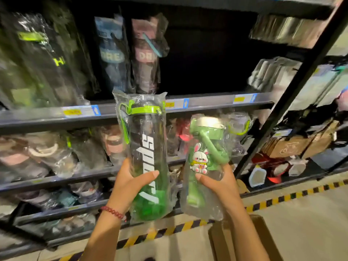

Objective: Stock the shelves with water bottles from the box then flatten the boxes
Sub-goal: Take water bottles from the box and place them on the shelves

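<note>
From the head camera I see both hands raised in front of the shelving, each with a bagged water bottle. My left hand (pixel 130 182) grips the tall bottle (pixel 146 157) around its lower half, thumb across the front and fingers curled behind it; this bottle is clear with a green base, a bright green lid and strap, and white lettering running up its side, all inside a clear plastic bag. It stands nearly upright, its top level with the edge of the upper shelf (pixel 207 103). A red bead bracelet (pixel 113 211) sits on the left wrist. My right hand (pixel 219 182) holds the shorter bottle (pixel 204 157), thumb pressed on the front of its bag and fingers wrapped behind; it is green, with a silver-topped lid, a green carry handle and a rabbit figure on the front. The two bottles are just beside each other, apart. Behind them the shelves carry other bagged bottles, blurred; the right part of the upper shelf is dark. At the lower right a cardboard box (pixel 259 240) sits on the floor, beside the yellow-and-black floor tape (pixel 282 199).
</note>
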The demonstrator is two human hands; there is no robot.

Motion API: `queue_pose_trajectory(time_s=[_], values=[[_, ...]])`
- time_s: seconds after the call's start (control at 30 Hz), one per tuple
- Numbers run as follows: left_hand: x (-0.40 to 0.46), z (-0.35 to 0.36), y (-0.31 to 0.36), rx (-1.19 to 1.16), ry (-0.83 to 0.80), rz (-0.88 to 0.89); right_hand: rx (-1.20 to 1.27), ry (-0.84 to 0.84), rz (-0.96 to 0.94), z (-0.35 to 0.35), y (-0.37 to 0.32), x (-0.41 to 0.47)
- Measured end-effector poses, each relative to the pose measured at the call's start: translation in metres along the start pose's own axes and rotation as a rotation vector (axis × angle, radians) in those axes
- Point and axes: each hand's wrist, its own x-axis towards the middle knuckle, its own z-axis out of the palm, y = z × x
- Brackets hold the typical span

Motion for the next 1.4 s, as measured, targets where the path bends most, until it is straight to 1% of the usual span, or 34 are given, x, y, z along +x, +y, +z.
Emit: queue_pose_trajectory(time_s=[0.13, 0.3, 0.37, 0.47, 0.57, 0.63, 0.83, 0.93, 1.03, 1.27, 1.4], values=[[0.049, -0.008, 0.021, -0.032, -0.013, 0.088, -0.02, -0.01, -0.063, 0.029, -0.024, 0.051], [0.103, -0.03, 0.058, -0.029, 0.072, 0.17, 0.049, -0.062, -0.139, 0.065, -0.056, 0.112], [0.122, -0.038, 0.074, -0.064, 0.112, 0.204, 0.083, -0.105, -0.169, 0.076, -0.068, 0.135], [0.146, -0.046, 0.091, -0.094, 0.181, 0.26, 0.16, -0.15, -0.169, 0.093, -0.087, 0.168], [0.166, -0.049, 0.104, -0.127, 0.216, 0.3, 0.253, -0.191, -0.16, 0.108, -0.103, 0.196], [0.177, -0.053, 0.109, -0.159, 0.238, 0.322, 0.268, -0.211, -0.171, 0.113, -0.112, 0.211], [0.197, -0.06, 0.115, -0.204, 0.234, 0.39, 0.388, -0.273, -0.183, 0.124, -0.13, 0.246], [0.205, -0.058, 0.112, -0.2, 0.219, 0.404, 0.465, -0.252, -0.211, 0.126, -0.133, 0.257], [0.214, -0.058, 0.105, -0.25, 0.204, 0.419, 0.516, -0.186, -0.234, 0.128, -0.132, 0.264], [0.225, -0.019, 0.102, -0.439, 0.194, 0.396, 0.568, -0.075, -0.35, 0.106, -0.127, 0.272], [0.232, 0.003, 0.103, -0.497, 0.207, 0.375, 0.538, -0.005, -0.407, 0.086, -0.129, 0.275]])
